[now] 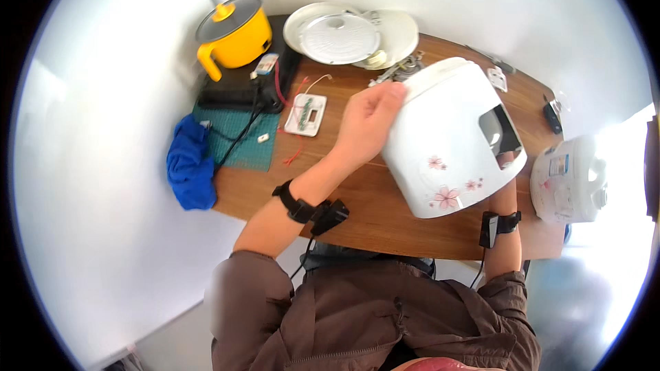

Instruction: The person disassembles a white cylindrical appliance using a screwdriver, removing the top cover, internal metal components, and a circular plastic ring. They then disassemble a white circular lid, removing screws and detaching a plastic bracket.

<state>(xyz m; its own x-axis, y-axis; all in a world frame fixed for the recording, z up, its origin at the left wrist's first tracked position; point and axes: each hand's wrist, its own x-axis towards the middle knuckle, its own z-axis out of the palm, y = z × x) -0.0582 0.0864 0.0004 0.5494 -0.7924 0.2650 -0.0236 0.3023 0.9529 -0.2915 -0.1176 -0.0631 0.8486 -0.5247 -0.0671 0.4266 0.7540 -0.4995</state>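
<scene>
A white rice cooker housing [440,144] with pink flowers and a rectangular opening is held tilted above the table. My left hand [371,120] is closed on its upper left rim, thumb on top. My right hand [507,159] is at the housing's lower right, mostly hidden by it; a bit of it shows at the opening, and it seems to grip the wall there. Behind the housing lie some small metal parts [407,69], partly covered.
A wooden table [357,189] carries a yellow pot [242,38] on a black box, a green mat [237,141], a blue cloth [191,165], a white circuit board [305,115] with wires, and round lid parts [339,38]. Another white rice cooker [560,185] stands right, near a screwdriver [505,65].
</scene>
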